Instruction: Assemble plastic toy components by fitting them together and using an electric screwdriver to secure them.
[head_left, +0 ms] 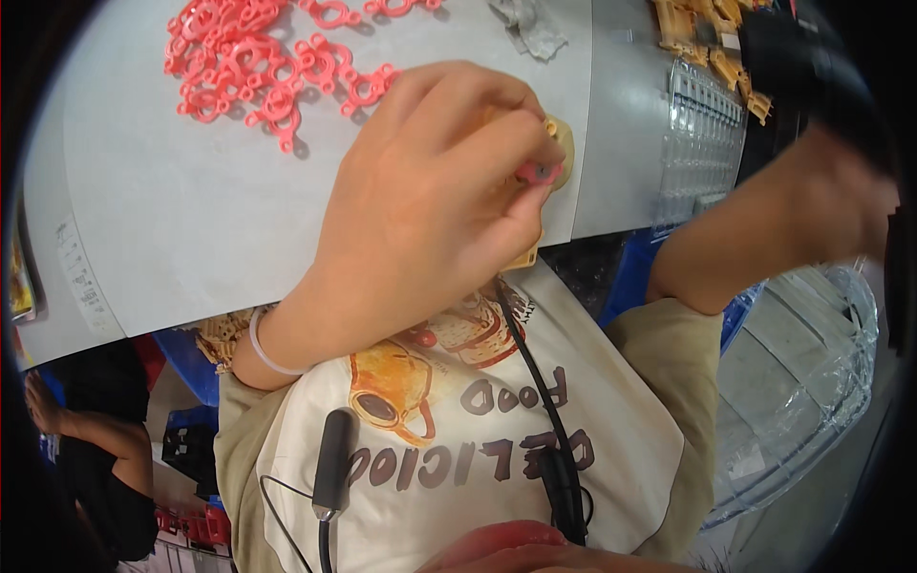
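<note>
My left hand (430, 181), with a thin pale band at the wrist, is closed in the middle of the view. Between its thumb and fingers shows the end of a pink plastic part (541, 172) with a dark spot in it. A beige plastic piece (564, 153) sticks out past the fingertips; the hand covers most of it. At the right edge is my right hand (841, 196), smeared by motion and raised away from the left. Just above it is a blurred black object (793, 57); whether the fingers grip it, I cannot tell.
Pink ring-shaped parts (239, 67) lie heaped on the grey table (172, 210). A crumpled clear wrapper (530, 27) is at the far side. Yellow plastic parts (683, 24) and a clear ridged tray (702, 124) stand right. Another person's arm (105, 435) shows lower left.
</note>
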